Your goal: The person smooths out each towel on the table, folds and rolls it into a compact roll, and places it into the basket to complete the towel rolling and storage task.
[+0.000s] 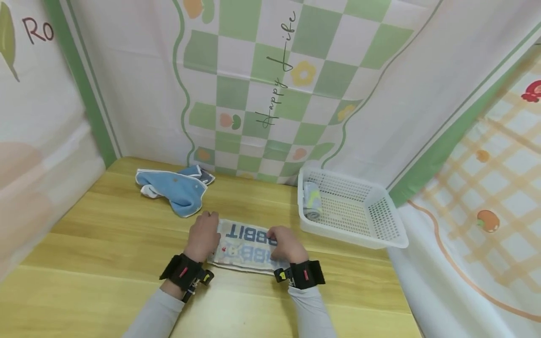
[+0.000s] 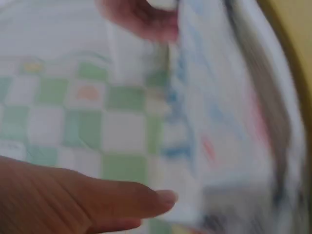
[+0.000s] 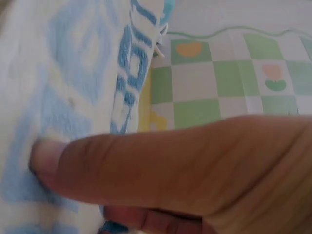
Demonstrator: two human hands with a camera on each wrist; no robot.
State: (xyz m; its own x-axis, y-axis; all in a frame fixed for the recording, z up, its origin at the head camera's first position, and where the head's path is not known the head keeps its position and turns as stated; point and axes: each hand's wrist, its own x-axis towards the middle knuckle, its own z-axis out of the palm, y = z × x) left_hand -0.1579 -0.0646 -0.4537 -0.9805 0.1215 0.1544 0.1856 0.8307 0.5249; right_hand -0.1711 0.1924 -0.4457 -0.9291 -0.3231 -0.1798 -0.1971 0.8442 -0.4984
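A white towel (image 1: 244, 245) with blue block letters lies folded into a long strip on the wooden table. At its left end my left hand (image 1: 203, 238) grips the edge; the thumb (image 2: 131, 197) reaches along the cloth in the blurred left wrist view, where the other fingers are hidden. My right hand (image 1: 289, 245) pinches the right end. Its thumb (image 3: 112, 168) lies on top of the towel in the right wrist view, with curled fingers partly showing below.
A crumpled blue cloth (image 1: 181, 188) with white edging lies at the back left. On the right stands a white perforated basket (image 1: 351, 237) holding a rolled pale towel (image 1: 312, 199). A printed curtain (image 1: 270, 94) hangs behind the wooden table (image 1: 105, 244).
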